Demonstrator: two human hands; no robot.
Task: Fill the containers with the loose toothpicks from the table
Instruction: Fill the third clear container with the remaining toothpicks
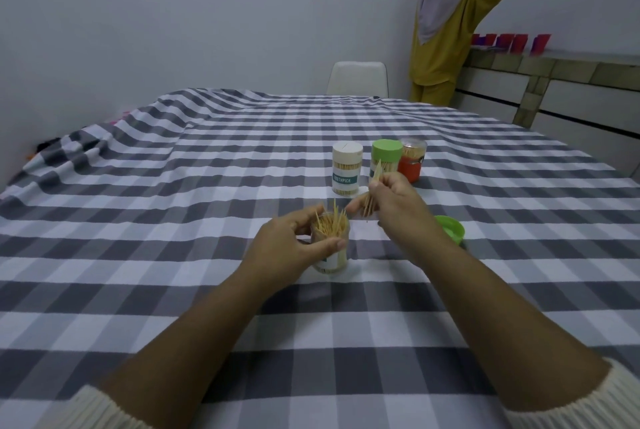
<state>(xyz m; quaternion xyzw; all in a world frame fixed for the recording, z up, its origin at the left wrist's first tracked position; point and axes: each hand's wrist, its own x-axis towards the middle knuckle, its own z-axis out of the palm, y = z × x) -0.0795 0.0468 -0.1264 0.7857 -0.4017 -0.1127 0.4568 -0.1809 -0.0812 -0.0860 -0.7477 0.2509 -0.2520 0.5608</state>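
An open clear container (333, 260) stands on the checked tablecloth, packed with upright toothpicks (333, 223) that stick out of its mouth. My left hand (287, 248) grips its side, thumb in front, fingers behind. Just right of the mouth, my right hand (394, 201) pinches a small bundle of toothpicks (373, 182), held slanted above the cloth. A loose green lid (450, 228) lies to the right, partly hidden by my right wrist.
Behind my hands stand three closed containers: a white-lidded one (347, 168), a green-lidded one (387, 154) and an orange-labelled one (412, 160). A white chair (358, 77) is at the far edge. A person (450, 19) stands by a counter with red cups (509, 42).
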